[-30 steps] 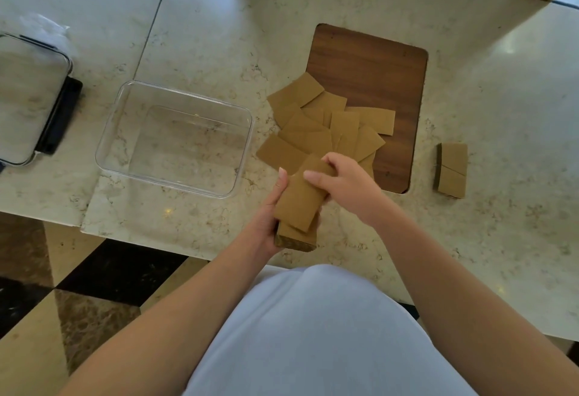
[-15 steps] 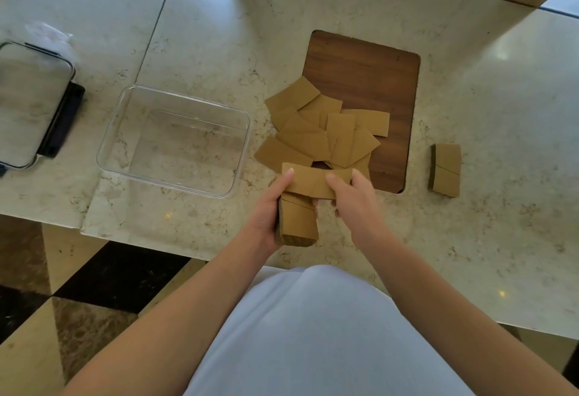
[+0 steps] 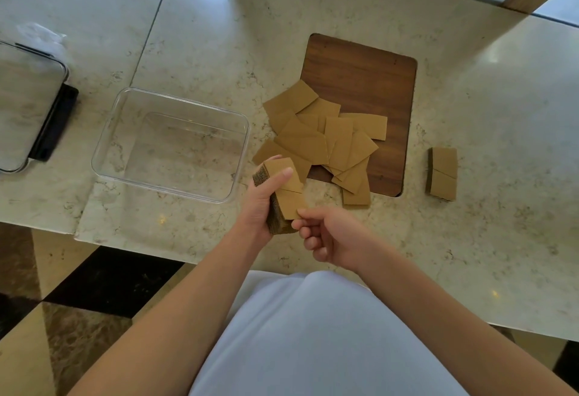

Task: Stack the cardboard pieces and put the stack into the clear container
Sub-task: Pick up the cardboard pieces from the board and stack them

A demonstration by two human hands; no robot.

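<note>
While your left hand point(image 3: 263, 204) grips a thick stack of cardboard pieces point(image 3: 283, 190) from its left side, thumb laid across the top sheet and the other fingers hidden behind the corrugated edges, your right hand point(image 3: 329, 239) sits just beside the stack's near right corner. Its fingers are loosely curled and its thumb tip touches or nearly touches that corner; you hold nothing clearly in that hand, and whether it pinches the top sheet cannot be told. The stack is held above the near edge of the marble counter point(image 3: 501, 113), tilted so its top face looks up at you, and the top layer shows a slanted seam where two pieces meet. Just beyond the stack, a loose heap of cardboard pieces point(image 3: 326, 141) lies overlapping, partly on the counter and partly on the dark wooden board point(image 3: 369, 82) set into it. Left of the heap and close to your left hand stands the clear container point(image 3: 119, 132), open-topped with nothing inside. Well to the right of the board, a second small stack point(image 3: 443, 173) rests on the counter by itself. At the far left edge lies a clear lid with a black clasp point(image 3: 53, 123), only partly in view.
</note>
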